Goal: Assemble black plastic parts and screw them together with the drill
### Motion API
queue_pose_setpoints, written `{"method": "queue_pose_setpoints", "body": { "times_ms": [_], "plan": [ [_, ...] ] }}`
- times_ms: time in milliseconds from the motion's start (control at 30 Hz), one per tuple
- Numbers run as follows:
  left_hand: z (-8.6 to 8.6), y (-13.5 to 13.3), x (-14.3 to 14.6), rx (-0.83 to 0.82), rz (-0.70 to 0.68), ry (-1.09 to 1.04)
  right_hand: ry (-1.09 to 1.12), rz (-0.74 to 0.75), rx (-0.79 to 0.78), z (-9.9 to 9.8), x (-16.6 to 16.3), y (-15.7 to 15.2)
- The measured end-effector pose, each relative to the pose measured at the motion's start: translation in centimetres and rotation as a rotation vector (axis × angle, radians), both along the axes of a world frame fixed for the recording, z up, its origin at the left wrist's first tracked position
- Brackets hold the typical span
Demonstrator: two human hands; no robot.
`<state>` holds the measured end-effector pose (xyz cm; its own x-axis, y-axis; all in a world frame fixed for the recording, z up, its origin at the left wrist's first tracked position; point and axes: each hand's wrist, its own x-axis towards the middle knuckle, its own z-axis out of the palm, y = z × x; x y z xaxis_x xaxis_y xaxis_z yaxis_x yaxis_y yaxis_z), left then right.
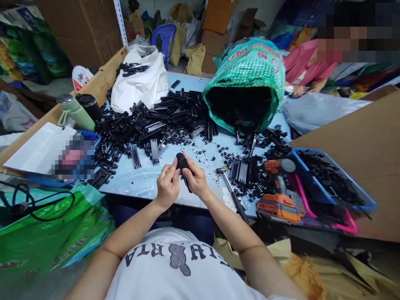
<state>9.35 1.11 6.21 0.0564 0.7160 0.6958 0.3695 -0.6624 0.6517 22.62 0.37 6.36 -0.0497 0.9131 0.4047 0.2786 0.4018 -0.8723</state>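
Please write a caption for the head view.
Left hand and right hand hold a black part above a cluttered blue table.

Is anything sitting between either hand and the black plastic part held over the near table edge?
Nothing visible does. The left hand and right hand both hold the black plastic part, with fingers closed on it from either side. The hammer lies on the table to the right, apart from the hands.

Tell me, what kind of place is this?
Probably a small assembly workshop: heaps of black parts cover the table, a sack spills more, a drill lies nearby, and boxes stack behind. The left hand and right hand hold one part.
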Motion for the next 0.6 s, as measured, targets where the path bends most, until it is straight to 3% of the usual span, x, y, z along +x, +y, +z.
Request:
{"method": "queue_pose_setpoints", "body": {
  "times_ms": [200,400,533,600],
  "plan": [
    [3.5,1.4,-2.0,-0.320,-0.267,0.254,0.358,0.065,-0.406,0.1,1.0,-0.2],
    [5.1,0.5,-3.1,-0.403,-0.254,0.441,0.387,0.100,-0.472,-0.1,1.5,-0.8],
    [5.9,0.4,-3.9,-0.722,-0.558,0.211,0.665,0.089,-0.621,1.0,2.5,-0.5],
    [5.9,0.6,-3.7,-0.846,-0.554,0.039,0.770,0.079,-0.664,1.6,2.5,-0.4]
  ]
}}
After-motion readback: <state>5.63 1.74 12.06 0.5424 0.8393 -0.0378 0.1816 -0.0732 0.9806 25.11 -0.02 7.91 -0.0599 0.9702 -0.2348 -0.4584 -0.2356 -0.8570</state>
